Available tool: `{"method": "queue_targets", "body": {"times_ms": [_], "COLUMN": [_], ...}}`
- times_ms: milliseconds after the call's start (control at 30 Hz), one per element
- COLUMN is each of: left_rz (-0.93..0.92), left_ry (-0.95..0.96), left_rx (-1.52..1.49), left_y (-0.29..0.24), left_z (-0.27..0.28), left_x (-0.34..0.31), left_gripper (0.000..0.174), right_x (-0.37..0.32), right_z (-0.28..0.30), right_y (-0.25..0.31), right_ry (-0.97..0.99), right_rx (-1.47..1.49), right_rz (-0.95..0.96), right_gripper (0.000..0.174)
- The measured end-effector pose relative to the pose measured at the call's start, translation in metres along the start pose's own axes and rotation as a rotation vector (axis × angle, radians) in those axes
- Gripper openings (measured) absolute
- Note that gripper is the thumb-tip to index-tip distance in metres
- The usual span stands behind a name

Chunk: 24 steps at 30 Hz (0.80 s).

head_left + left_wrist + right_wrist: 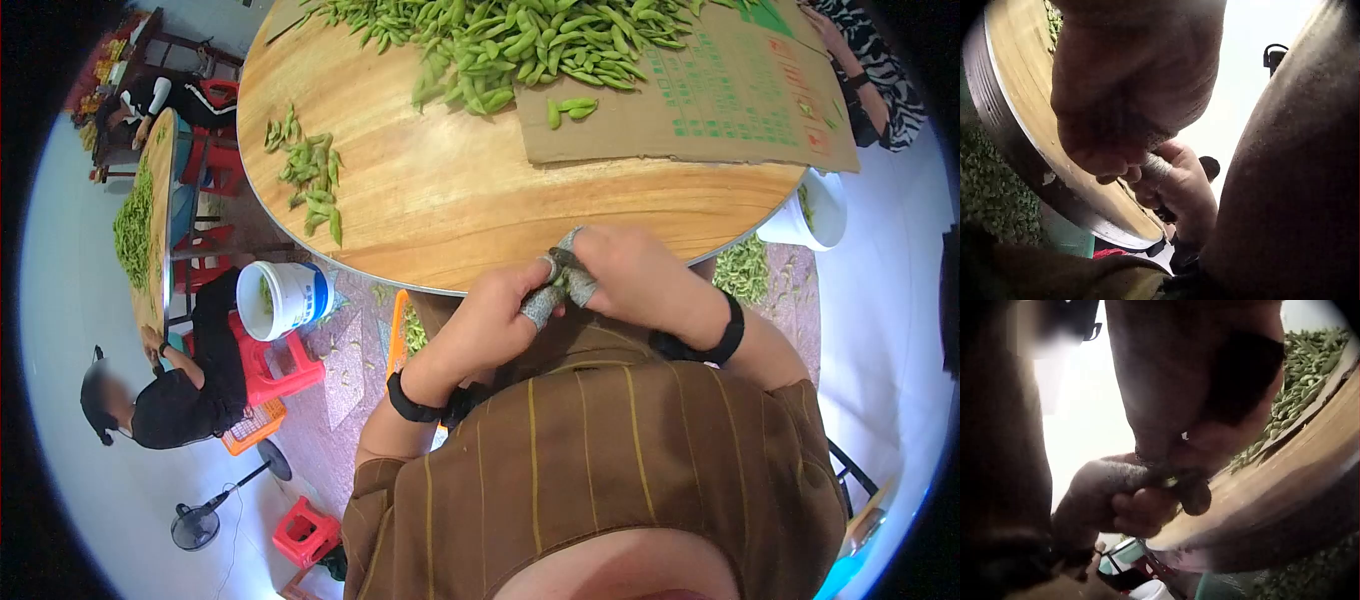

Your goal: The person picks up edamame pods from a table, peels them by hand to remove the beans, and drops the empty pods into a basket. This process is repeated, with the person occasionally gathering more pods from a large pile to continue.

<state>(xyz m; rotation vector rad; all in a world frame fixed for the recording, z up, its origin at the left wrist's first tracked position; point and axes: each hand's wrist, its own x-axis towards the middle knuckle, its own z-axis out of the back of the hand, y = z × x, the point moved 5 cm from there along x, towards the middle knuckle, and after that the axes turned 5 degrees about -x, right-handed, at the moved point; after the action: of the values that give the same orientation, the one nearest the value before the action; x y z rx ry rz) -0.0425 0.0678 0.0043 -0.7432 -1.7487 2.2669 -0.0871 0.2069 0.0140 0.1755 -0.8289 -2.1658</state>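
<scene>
Brown shirt (590,450); fingers (541,303) pinch pod (566,258), direction, long axis unclear.

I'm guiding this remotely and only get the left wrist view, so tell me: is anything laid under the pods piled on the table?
Observer: Yes, the head view shows printed cardboard under part of the heap of green soybean pods.
Operator: Any pods lying apart from that heap?
Observer: A smaller cluster lies on the bare wooden tabletop, at the head view's left.
Operator: And what's being held?
Observer: The right wrist view shows a small green thing, probably a pod, between the left hand and right hand.
</scene>
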Motion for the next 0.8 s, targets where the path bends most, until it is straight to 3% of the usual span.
{"method": "queue_targets", "body": {"times_ms": [167,233,300,367,433,533,667,733,800], "left_rz": [0.128,0.167,0.130,-0.020,-0.044,-0.160,-0.320,-0.325,-0.328], "left_ry": [-0.161,-0.356,-0.405,-0.520,-0.534,-0.524,-0.395,-0.291,-0.152], "left_rx": [-0.195,-0.176,-0.155,0.127,0.217,0.343,0.450,0.325,0.136], "left_y": [0.015,0.024,0.031,0.030,0.010,-0.003,-0.029,-0.030,-0.029], "left_z": [0.017,0.033,0.037,0.041,0.038,0.031,0.020,0.017,0.013], "left_x": [-0.009,-0.013,-0.011,-0.010,-0.008,-0.004,-0.002,-0.003,-0.006], "left_gripper": [0.014,0.015,0.010,0.006,0.006,0.007,0.008,0.008,0.009], "right_x": [-0.003,-0.008,-0.013,-0.016,-0.019,-0.003,0.002,0.000,0.000], "right_z": [-0.003,-0.006,-0.019,-0.024,-0.028,0.011,0.020,0.002,-0.001], "right_y": [0.002,0.002,0.004,0.004,0.005,0.014,0.008,-0.003,-0.005], "right_ry": [-0.125,-0.140,0.003,0.088,0.190,-0.264,-0.426,0.070,0.157], "right_rx": [0.040,0.044,0.036,-0.012,-0.056,0.027,0.042,0.896,1.053], "right_rz": [-0.055,-0.068,-0.013,-0.017,-0.016,0.012,0.076,-0.418,-0.415], "right_gripper": [0.024,0.025,0.021,0.020,0.019,0.019,0.020,0.022,0.023]}}
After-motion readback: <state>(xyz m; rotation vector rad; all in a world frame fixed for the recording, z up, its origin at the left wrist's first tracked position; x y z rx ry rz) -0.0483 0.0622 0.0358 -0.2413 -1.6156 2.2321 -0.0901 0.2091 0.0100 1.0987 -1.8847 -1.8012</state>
